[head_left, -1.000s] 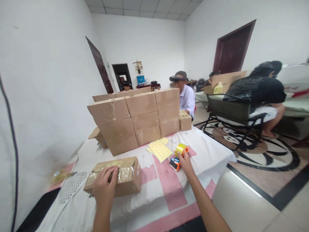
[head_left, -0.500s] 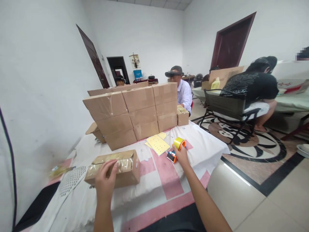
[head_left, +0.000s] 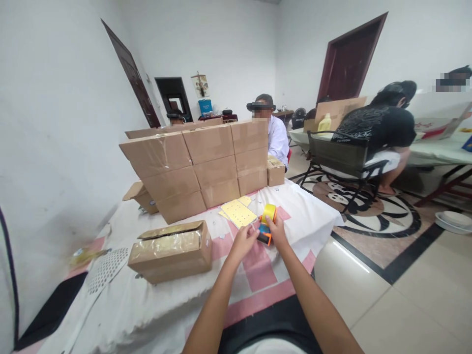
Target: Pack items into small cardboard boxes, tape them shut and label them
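Leaving the taped carton (head_left: 170, 250) near the tabletop's left edge, your left hand (head_left: 241, 242) now joins your right hand (head_left: 276, 230), which grips the tape dispenser (head_left: 266, 224) mid-table; the left's fingers look loosely curled beside it, so taping seems paused.

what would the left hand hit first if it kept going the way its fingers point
Most likely the tape dispenser held by the right hand. The left hand reaches toward it, fingers just short of its orange base; depth is hard to judge.
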A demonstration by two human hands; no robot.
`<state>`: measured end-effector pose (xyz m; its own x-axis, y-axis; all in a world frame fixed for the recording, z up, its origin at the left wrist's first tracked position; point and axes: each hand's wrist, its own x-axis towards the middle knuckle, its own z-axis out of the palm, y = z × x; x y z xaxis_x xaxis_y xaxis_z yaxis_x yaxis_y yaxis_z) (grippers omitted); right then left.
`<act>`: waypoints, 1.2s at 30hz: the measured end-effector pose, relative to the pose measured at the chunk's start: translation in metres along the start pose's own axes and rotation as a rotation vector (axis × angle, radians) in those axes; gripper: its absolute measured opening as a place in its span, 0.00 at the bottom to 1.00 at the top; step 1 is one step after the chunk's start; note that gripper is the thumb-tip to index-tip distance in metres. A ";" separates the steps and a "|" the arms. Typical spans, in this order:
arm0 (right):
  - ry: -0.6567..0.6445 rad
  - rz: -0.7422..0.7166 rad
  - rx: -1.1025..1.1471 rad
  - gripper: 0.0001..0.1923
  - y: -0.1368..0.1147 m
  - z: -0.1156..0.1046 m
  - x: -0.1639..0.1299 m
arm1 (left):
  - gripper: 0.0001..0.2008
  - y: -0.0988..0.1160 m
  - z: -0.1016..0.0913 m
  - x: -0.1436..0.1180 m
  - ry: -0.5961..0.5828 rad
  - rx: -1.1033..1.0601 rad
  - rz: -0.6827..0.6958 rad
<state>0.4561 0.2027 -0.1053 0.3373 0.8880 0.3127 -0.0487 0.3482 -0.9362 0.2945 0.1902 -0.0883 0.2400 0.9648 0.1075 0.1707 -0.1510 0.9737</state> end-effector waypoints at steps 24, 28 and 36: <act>0.065 -0.174 -0.096 0.33 0.016 0.005 -0.002 | 0.11 0.010 0.009 -0.010 -0.065 -0.048 0.018; 0.102 -0.220 -0.144 0.33 0.014 0.005 0.000 | 0.16 0.010 0.003 -0.010 -0.154 -0.083 -0.042; 0.128 -0.175 -0.186 0.34 0.017 0.004 0.001 | 0.14 0.007 -0.003 -0.020 -0.169 -0.092 -0.109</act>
<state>0.4522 0.2104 -0.1201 0.4420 0.7698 0.4605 0.1901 0.4213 -0.8868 0.2885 0.1706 -0.0829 0.3828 0.9234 -0.0272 0.1181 -0.0197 0.9928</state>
